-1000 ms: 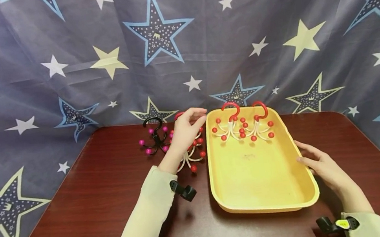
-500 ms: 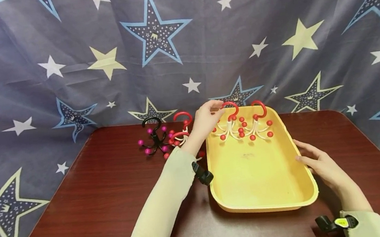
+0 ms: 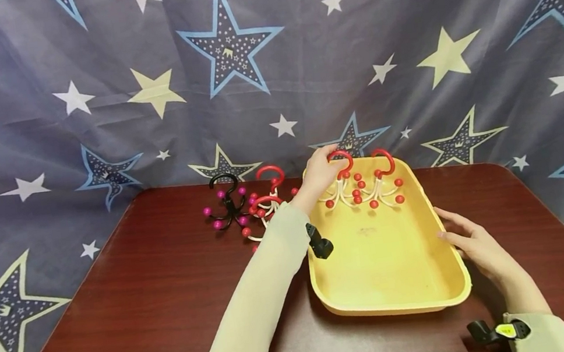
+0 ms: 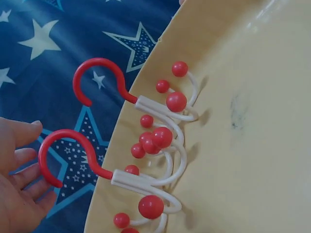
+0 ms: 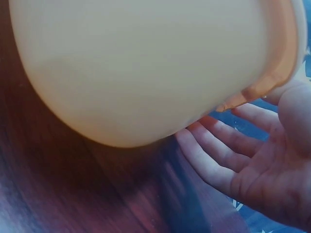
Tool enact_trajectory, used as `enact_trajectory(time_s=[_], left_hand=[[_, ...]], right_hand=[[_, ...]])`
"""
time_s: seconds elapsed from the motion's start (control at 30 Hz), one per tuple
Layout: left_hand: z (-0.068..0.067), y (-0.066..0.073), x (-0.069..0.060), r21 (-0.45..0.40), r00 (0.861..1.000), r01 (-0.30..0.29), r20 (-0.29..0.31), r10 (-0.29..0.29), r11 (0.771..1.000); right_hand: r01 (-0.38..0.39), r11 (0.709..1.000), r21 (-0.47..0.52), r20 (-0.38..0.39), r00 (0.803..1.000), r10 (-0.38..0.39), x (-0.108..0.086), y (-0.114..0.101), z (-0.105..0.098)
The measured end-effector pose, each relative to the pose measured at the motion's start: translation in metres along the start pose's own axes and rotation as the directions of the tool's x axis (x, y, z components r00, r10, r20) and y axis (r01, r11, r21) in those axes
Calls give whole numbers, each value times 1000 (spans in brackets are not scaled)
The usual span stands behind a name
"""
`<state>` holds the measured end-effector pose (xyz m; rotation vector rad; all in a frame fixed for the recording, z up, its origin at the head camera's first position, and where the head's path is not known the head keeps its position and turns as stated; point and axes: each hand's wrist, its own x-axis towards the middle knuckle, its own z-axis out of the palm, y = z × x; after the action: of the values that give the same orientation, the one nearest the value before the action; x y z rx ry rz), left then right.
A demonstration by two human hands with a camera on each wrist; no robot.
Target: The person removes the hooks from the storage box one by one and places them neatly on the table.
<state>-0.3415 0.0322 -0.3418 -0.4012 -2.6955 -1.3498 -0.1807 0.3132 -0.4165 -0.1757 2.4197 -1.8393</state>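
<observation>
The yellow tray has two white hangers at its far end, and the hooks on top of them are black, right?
Not quite: the hooks on top are red, not black, as the left wrist view shows. The rest is right: the yellow tray has two white hangers at its far end.

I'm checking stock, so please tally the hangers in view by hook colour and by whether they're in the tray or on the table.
Red-hooked hangers in the yellow tray: 2
Red-hooked hangers on the table: 2
Black-hooked hanger on the table: 1
Total visible: 5
</observation>
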Motion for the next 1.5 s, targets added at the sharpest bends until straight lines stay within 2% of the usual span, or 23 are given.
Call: enact_trajectory(time_s=[0.13, 0.3, 0.53, 0.7, 0.93, 1.17, 1.33, 1.5], left_hand=[[2, 4, 1, 11, 1000, 7, 5, -7, 1000], [2, 6, 2, 4, 1000, 9, -28, -9, 1000], [4, 0, 1, 45, 996, 42, -78, -38, 998], [3, -2, -1, 49, 996, 52, -80, -48, 997], [-1, 3, -5, 43, 997, -1, -81, 5, 999], [-8, 17, -10, 32, 995, -62, -70, 64, 998], [-17, 27, -16, 7, 995, -85, -60, 85, 996], [-28, 30, -22, -14, 993, -94, -72, 93, 995]], right_hand=[[-2, 1000, -6, 7, 1000, 3, 0, 1, 1], [-16, 1000, -24, -9, 1000, 16, 0, -1, 0], [-13, 1000, -21, -4, 1000, 13, -1, 0, 1], [-18, 999, -34, -4, 1000, 17, -1, 1, 2], [-9, 1000, -24, -1, 1000, 9, -2, 2, 2], [3, 1000, -11, -2, 1000, -3, -3, 1, 1], [3, 1000, -9, 0, 1000, -3, -2, 1, 1], [-5, 1000, -31, -1, 1000, 5, -2, 0, 1]])
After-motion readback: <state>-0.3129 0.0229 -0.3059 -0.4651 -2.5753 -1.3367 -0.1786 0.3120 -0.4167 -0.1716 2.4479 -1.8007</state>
